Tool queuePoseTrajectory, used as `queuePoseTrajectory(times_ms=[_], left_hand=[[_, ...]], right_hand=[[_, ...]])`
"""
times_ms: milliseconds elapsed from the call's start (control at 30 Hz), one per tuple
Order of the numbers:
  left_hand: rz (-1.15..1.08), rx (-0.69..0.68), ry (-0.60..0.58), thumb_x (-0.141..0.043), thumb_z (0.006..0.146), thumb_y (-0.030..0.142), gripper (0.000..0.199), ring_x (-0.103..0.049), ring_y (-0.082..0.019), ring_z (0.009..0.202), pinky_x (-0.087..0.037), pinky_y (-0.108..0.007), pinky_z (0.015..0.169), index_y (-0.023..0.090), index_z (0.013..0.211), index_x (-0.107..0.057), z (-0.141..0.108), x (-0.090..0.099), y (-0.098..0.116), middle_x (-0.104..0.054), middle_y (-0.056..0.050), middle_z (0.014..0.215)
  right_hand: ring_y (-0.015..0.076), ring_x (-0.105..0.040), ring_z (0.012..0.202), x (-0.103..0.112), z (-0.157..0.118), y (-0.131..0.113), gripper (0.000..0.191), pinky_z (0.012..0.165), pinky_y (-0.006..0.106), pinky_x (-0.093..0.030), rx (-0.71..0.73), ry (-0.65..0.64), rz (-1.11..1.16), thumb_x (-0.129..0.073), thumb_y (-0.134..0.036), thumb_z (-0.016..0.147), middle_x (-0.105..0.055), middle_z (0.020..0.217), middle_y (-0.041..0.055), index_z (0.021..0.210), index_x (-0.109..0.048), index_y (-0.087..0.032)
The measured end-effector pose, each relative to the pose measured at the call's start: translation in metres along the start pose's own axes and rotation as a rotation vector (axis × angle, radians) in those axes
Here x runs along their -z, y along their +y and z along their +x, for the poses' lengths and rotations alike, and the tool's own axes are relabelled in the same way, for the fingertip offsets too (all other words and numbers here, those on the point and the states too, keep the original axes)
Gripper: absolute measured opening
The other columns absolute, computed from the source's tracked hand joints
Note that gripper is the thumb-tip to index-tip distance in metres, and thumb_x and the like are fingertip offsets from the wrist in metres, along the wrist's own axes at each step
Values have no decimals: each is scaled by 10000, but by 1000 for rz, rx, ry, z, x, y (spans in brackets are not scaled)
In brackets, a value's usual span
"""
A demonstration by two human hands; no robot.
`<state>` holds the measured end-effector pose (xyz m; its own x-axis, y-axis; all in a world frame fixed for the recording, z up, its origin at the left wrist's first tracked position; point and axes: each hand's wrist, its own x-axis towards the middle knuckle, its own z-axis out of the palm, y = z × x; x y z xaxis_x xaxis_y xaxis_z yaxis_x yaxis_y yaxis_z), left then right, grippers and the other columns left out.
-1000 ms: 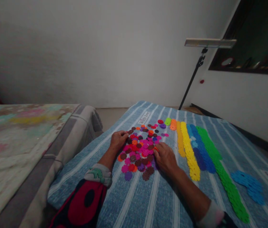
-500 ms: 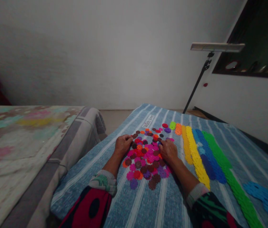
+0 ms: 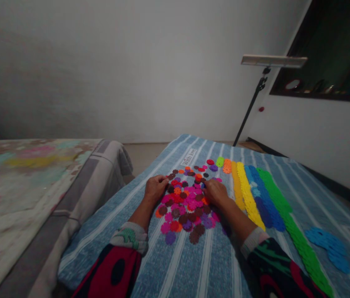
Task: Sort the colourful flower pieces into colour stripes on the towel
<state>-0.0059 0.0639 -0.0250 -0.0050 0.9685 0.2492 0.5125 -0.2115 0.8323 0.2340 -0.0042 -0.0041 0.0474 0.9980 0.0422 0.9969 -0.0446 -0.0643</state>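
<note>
A loose pile of small flower-edged discs in pink, red, brown, orange and purple is spread over a blue striped cloth. At the pile's left edge is my left hand, its fingers pinched together beside some brown discs; what they hold, if anything, is hidden. My right hand rests at the pile's right edge with curled fingers. A blue-purple disc shows at its fingertips.
Right of the pile run sorted rows of discs: a yellow row, a blue row and a green row. A light-blue group lies farther right. A lamp stand rises behind; a second covered surface is at left.
The whole view has shifted slightly, so everything sits a little farther left. Both hands stay at the two sides of the pile, with hardly any movement of the fingers.
</note>
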Motion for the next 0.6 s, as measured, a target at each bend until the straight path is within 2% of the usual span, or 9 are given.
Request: queuePoseTrajectory(times_ms=[333, 600], left_hand=[[5, 4, 1, -574, 672, 428, 291, -627, -193, 673, -452, -282, 669, 177, 692, -718, 5, -1, -6, -710, -22, 653], [40, -28, 11, -569, 688, 423, 308, -642, -190, 688, -463, -277, 685, 169, 712, -741, 10, -5, -13, -724, -27, 675]], right_hand=[[222, -642, 1130, 13, 11, 2, 465, 887, 302, -465, 10, 1, 7, -527, -143, 855, -722, 1181, 70, 1256, -682, -319], [241, -665, 1098, 11, 17, 12, 377, 894, 322, -481, -17, 20, 55, -538, -203, 887, -746, 1133, 75, 1192, -726, -322]])
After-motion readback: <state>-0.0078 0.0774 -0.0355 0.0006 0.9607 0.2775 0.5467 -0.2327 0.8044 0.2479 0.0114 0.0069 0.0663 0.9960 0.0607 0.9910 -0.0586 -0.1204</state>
